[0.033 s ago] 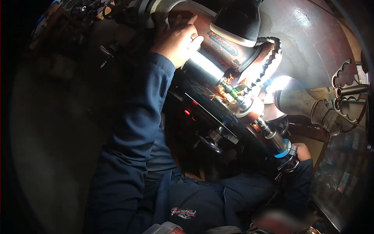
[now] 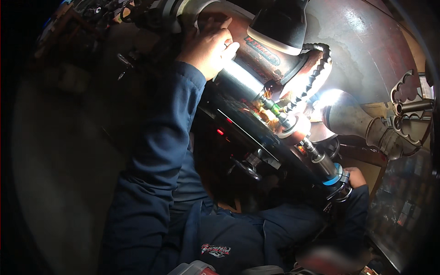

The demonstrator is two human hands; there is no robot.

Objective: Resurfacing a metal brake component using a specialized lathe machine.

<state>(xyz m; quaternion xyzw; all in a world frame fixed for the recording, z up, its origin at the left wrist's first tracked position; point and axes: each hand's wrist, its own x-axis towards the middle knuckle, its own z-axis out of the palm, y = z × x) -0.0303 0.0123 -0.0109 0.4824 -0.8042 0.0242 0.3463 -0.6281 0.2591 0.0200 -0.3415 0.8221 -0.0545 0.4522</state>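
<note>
A: The floor (image 2: 59, 192) lies in deep shadow to the left, and a black lamp (image 2: 277, 25) hangs over the reddish machine housing (image 2: 229, 13) at the far side. What's beside it?

B: The left hand (image 2: 208, 48), laid over the housing with fingers partly spread and thumb out, at the far end of a brightly lit metal tube (image 2: 243, 77).

A: Is it gripping?

B: It looks loosely open; I can't tell what lies under the palm.

A: And near right?

B: The right hand (image 2: 356, 178), just beside a blue ring (image 2: 337, 175) on the shaft (image 2: 311, 149) (its fingers are mostly hidden). I can't tell how far it is closed, or on what.

A: Between the two?

B: The shaft's green section (image 2: 276, 110), with a black segmented hose (image 2: 314, 75) curving down toward it.
</note>
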